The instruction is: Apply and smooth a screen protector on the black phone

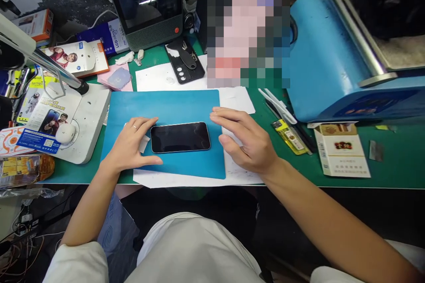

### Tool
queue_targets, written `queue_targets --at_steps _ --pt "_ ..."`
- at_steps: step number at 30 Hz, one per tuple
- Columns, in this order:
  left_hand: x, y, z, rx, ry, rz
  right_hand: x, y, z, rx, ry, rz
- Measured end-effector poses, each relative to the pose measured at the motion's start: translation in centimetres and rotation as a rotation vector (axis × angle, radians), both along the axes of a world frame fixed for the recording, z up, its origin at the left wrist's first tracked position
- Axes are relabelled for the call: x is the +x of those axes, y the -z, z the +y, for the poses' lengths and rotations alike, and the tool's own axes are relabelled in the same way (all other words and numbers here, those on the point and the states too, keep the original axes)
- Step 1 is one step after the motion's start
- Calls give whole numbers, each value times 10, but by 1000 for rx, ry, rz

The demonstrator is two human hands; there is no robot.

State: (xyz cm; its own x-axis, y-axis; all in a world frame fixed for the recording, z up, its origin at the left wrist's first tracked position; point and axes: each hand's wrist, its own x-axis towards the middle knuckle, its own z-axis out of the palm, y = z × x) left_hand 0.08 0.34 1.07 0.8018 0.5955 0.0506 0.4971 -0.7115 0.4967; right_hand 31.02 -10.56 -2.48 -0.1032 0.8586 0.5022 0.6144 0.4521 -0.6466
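A dark-screened phone [180, 137] is seen lying flat on a blue mat [172, 106] on the desk [398, 159]. It is flanked by the left hand [131, 143] and right hand [247, 139], both spread, pinching nothing. It is judged stiff, slippery and fragile, best gripped by its long edges.

Little can be read with certainty — "LDT" is printed upside down on the dark blue box [105, 36] at the far left, and "BATTERY" seems to be lettered on the yellow package [37, 83] further left — other labels are too small or blurred
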Motion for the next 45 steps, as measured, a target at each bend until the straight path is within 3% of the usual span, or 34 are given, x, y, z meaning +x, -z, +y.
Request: queue_targets --at_steps 5,9,13,18,27,36,45 --pt "-5 -10 -11 205 -137 -182 2 -4 -3 5 106 24" --pt "-17 -20 -30 326 -281 -58 3 -2 -1 49 111 39" --pt "-33 -11 -46 350 -272 88 1 4 4 139 68 22" --pt "-39 4 -48 389 -271 91 -3 9 3 143 28 -13" --pt "-24 2 -46 404 -342 -35 0 9 2 110 28 -10" --pt "2 0 -56 482 -174 32 0 8 3 88 31 6" --pt "25 -9 -63 515 -119 179 0 6 3 92 13 -16"
